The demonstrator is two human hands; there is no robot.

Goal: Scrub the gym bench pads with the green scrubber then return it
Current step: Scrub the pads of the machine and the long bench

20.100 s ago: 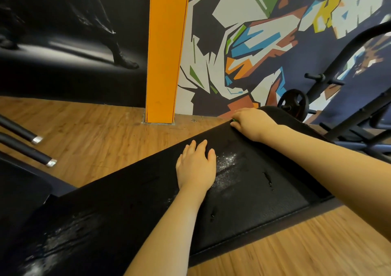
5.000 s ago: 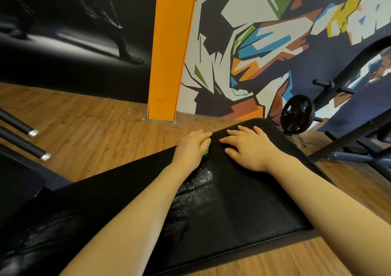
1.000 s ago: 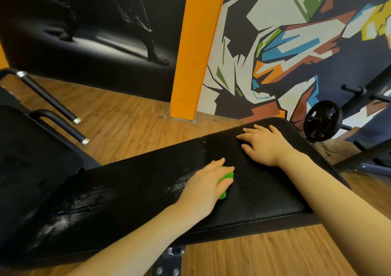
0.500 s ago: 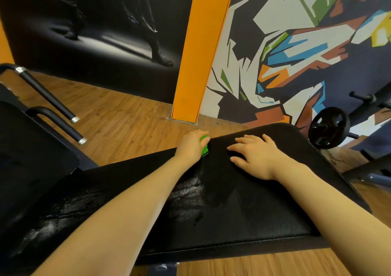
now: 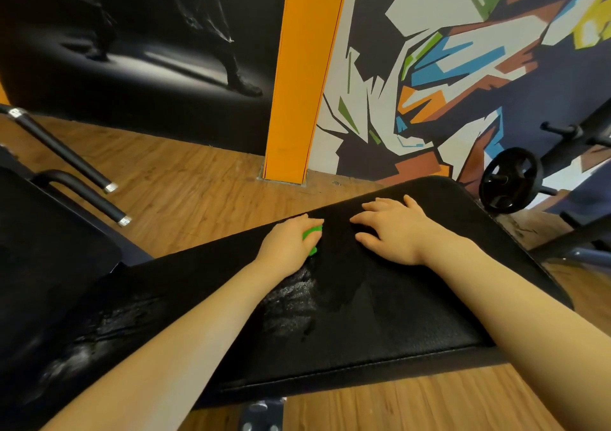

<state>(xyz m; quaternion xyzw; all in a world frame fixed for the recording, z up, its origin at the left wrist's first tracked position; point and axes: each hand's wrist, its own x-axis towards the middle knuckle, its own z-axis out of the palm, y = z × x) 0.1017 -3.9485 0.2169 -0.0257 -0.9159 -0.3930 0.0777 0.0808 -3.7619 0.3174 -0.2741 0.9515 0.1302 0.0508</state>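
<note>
The left hand (image 5: pixel 287 242) reached to the pad's (image 5: pixel 396 324) far edge, fingers clamped on the green scrubber (image 5: pixel 312 234), pressing it to the pad. The right hand (image 5: pixel 393 232) lay flat just beside it, fingers apart. Wet streaks (image 5: pixel 291 301) shone behind the left hand. Wood floor (image 5: pixel 185 186), an orange pillar (image 5: pixel 304 73) and a mural (image 5: pixel 463 66) lay beyond

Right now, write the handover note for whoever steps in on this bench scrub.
Left hand: closed on the small green scrubber, pressed to the far edge of the black padded gym bench.
Right hand: empty, flat on the pad, bracing.
Done: wet, soapy streaks show beneath the left forearm and on the pad's near-left end.
Left: the pad around the right hand looks dry; scrub it, then return the scrubber.
</note>
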